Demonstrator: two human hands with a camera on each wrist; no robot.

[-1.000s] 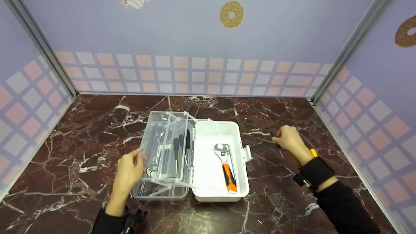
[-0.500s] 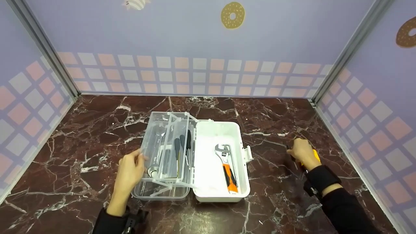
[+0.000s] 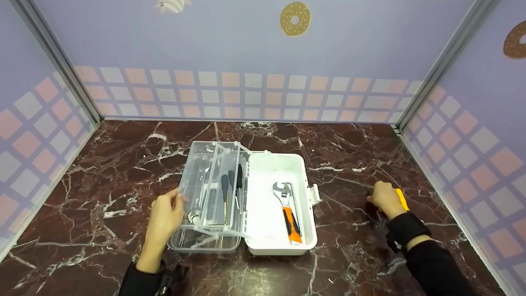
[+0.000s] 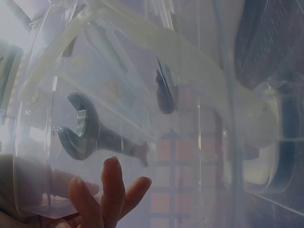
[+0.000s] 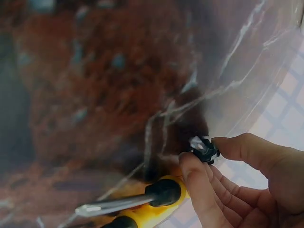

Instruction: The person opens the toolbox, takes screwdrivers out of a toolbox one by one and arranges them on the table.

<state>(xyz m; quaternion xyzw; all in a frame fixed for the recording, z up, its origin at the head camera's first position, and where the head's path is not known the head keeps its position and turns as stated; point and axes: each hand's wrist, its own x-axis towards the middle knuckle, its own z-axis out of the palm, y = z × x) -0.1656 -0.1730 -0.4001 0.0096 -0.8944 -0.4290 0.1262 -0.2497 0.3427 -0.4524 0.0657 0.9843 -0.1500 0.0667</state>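
Pinched in right hand [image 3: 386, 199]: dark object [image 5: 207, 151], axis unclear; in left hand [image 3: 165, 213]: clear tray [image 3: 190, 166]

Pale lilac wall [image 3: 230, 45] at the back, a brown sprinkled doughnut [image 3: 295, 28] printed high on it, pink and white squares [image 3: 252, 97] along its foot; grey metal posts [image 3: 439, 61] at both corners; dark red, white-veined marble-patterned tabletop [image 3: 349, 263]
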